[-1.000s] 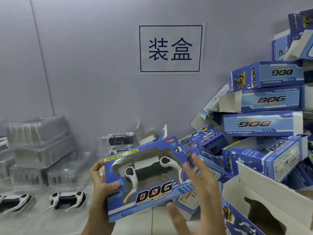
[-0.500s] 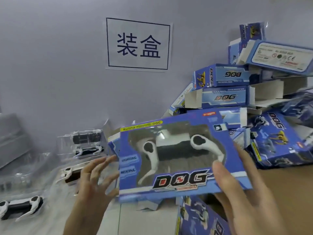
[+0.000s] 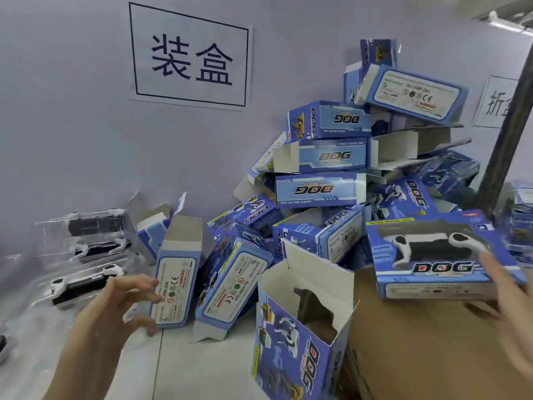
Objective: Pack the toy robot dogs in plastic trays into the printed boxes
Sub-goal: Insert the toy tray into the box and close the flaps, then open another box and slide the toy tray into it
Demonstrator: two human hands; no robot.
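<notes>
Head view: packed box [image 3: 438,255] at right, resting on a brown carton [image 3: 418,342], long axis left to right, window face tilted toward the camera, toy dog [image 3: 438,246] inside lying lengthwise, "DOG" lettering upright. Right hand [image 3: 510,301] at its right end, fingers straight, nothing grasped. Left hand [image 3: 121,304] loosely spread, fingertips touching an upright empty box [image 3: 176,284], open flap up. Behind, a heap of empty boxes [image 3: 331,168]; at left, clear trays [image 3: 86,241] with dogs.

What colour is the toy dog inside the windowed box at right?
White and black, in the head view: toy dog behind the packed box window.
</notes>
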